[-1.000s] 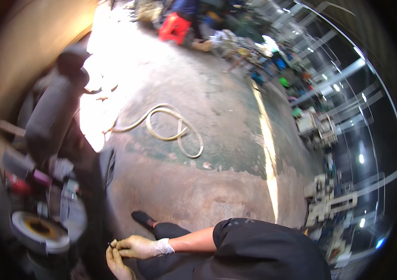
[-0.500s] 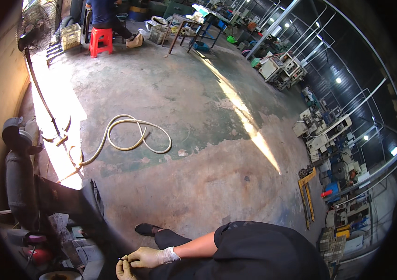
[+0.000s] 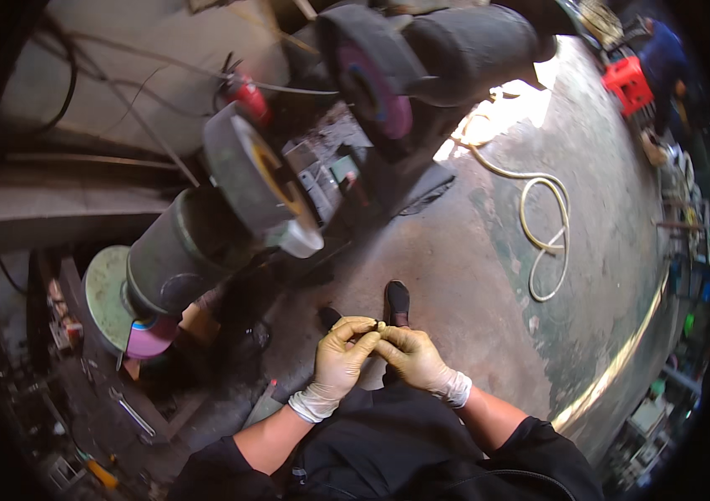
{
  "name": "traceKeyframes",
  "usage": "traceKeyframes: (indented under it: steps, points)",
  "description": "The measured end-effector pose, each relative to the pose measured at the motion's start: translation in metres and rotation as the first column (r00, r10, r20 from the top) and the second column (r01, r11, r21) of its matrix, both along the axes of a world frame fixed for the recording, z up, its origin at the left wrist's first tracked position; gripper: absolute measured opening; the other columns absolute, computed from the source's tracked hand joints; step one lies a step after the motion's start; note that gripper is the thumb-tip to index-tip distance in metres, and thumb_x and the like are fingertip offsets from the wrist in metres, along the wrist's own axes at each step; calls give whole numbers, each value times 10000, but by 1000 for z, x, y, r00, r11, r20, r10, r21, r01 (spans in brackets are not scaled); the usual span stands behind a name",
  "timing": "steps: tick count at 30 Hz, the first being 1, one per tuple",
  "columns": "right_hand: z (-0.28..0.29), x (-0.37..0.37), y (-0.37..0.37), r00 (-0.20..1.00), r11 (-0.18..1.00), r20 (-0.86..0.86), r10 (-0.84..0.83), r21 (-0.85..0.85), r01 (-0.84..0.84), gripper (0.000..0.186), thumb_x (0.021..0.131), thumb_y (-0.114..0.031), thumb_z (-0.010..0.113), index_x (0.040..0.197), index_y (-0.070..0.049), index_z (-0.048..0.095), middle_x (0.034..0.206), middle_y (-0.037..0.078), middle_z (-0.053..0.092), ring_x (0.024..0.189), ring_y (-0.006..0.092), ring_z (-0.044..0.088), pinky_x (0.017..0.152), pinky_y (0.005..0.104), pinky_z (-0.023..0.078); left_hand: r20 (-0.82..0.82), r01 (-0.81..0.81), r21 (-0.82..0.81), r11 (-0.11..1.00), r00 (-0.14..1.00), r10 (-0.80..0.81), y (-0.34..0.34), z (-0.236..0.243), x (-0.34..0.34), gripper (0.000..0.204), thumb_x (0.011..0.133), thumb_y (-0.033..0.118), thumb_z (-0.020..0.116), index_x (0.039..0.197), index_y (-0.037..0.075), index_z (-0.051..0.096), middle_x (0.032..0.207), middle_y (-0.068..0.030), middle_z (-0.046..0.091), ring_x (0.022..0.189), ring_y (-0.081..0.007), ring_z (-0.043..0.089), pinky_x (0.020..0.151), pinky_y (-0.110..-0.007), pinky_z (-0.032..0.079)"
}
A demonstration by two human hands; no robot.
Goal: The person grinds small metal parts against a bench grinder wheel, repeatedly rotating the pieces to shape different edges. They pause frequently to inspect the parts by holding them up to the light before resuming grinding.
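My left hand [image 3: 340,365] and my right hand [image 3: 409,359], both in pale yellowish gloves, meet at the fingertips in front of my body, pinching a small dark piece [image 3: 379,326] that is mostly hidden by the fingers. Ahead and to the left is a bench grinder [image 3: 178,240] with a large pale wheel in a guard [image 3: 236,159] and a pink wheel [image 3: 153,339] at its near end. Behind it stands a second grinder [image 3: 472,50] with a purple wheel [image 3: 376,96]. My hands touch neither machine.
A red fire extinguisher [image 3: 246,93] stands against the wall. A pale hose [image 3: 551,246] lies coiled on the floor [image 3: 472,267]. At upper right another person [image 3: 662,50] is by a red stool [image 3: 626,82]. A wrench [image 3: 131,411] lies at lower left, and machinery lines the right rim.
My view has swung left from the open floor to the grinders, so the hose and person now appear farther right. Both hands are now fully in view, still together on the small piece.
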State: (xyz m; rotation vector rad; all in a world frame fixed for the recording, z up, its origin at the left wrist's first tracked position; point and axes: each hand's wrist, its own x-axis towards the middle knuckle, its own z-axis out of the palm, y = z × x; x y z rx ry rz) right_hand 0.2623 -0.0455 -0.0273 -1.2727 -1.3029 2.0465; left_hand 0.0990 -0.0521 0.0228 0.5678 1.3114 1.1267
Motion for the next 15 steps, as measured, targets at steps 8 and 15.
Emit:
traceKeyframes:
  steps: [8,15]
  points:
    - [-1,-31,32,965,964,6,261,-54,-261,246,1031,-143,580,1198,27,639,1023,108,718,919,119,636,818,280,517,-156,-195,62,979,967,202,-5,-8,-27,175,852,-131,669,969,-1,671,1048,-59,622,974,-141,629,886,-268,508]
    - [-11,-51,50,951,945,-37,307,-106,-309,269,1034,-123,569,1256,21,619,1042,99,704,941,112,610,842,270,506,-150,-326,88,941,930,336,11,-9,-41,158,841,-77,720,963,10,668,1017,-55,639,934,-134,626,836,-266,514]
